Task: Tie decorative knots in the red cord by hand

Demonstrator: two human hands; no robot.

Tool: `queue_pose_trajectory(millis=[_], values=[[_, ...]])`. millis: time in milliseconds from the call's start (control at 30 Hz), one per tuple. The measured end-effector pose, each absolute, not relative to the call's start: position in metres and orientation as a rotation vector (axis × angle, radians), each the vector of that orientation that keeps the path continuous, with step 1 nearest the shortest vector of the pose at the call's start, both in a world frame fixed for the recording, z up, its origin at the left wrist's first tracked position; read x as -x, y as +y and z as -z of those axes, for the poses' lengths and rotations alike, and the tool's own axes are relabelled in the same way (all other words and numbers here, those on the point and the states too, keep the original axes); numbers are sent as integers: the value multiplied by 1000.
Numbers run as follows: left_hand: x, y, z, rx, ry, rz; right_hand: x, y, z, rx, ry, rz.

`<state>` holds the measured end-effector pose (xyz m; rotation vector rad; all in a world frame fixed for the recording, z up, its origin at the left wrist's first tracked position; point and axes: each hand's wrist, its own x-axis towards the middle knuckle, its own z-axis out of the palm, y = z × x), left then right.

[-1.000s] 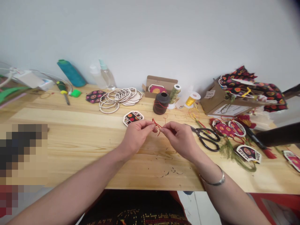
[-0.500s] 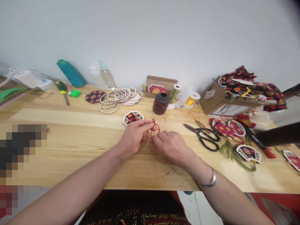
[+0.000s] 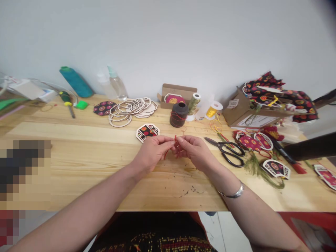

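A thin red cord (image 3: 175,138) is pinched between my two hands, which meet near the middle of the table. My left hand (image 3: 153,150) grips it between thumb and index finger, and a red end hangs below those fingertips. My right hand (image 3: 194,150) holds the cord from the other side with thumb and fingers pressed together. Just behind my left hand lies an octagonal ornament (image 3: 147,132) with a pale lattice frame and dark floral fabric. Beyond my hands stands a dark thread cone (image 3: 179,114) with red cord wound round it.
Black scissors (image 3: 227,150) lie right of my right hand. Finished-looking ornaments (image 3: 249,141) and a full cardboard box (image 3: 241,112) are farther right. Wooden frames (image 3: 131,110), a green spool (image 3: 194,104) and a yellow spool (image 3: 212,110) stand behind. A screwdriver (image 3: 68,104) lies back left.
My right hand has turned from knuckles up to a thumb-and-finger pinch close to my left fingertips. The open red loop between my hands has become small.
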<state>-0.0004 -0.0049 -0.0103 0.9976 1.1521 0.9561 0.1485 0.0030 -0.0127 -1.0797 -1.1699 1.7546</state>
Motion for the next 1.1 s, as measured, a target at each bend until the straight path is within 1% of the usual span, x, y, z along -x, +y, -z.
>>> queue_pose_trajectory(millis=[500,633,867,1100], values=[[-1,-6,10,-1036,1206,-879,-147,3,14,1187,-1179,-1527],[-1,-6,10,-1018,1193,-886,-146,3,14,1192,-1202,-1507],[0,-5,10,-1012,1184,-923,-147,4,14,1167,-1202,-1586],[0,-5,9,-1000,1188,-929,-149,4,11,1218,-1222,-1558]])
